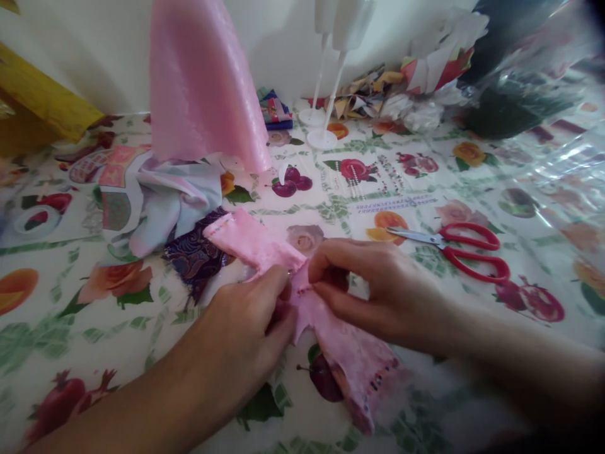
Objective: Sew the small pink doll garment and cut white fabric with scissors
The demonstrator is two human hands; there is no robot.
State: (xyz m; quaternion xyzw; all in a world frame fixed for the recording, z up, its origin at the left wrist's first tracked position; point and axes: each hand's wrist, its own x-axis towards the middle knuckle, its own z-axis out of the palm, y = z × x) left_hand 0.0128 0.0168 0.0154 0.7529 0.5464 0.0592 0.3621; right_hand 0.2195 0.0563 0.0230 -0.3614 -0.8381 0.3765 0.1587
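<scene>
A small pink cloth piece [340,334] lies slantwise across the middle of the table, with small dark and coloured beads near its lower right end and a short row at its centre. My left hand [258,321] pinches the cloth's middle from the left, fingers closed. Just right of it, my right hand [363,277] has thumb and forefinger pressed together on the cloth by the bead row. Whether a needle or thread is between those fingertips is too small to tell. Under the cloth's upper left end is a dark patterned scrap [196,258].
Red-handled scissors [454,246] lie right of my right hand. Behind stand a pink cone-shaped cloth [203,88] and two white stands [322,139]. Pale fabric [174,195] lies at left, bead strips [390,173] at centre back, clear plastic bags [534,94] at right.
</scene>
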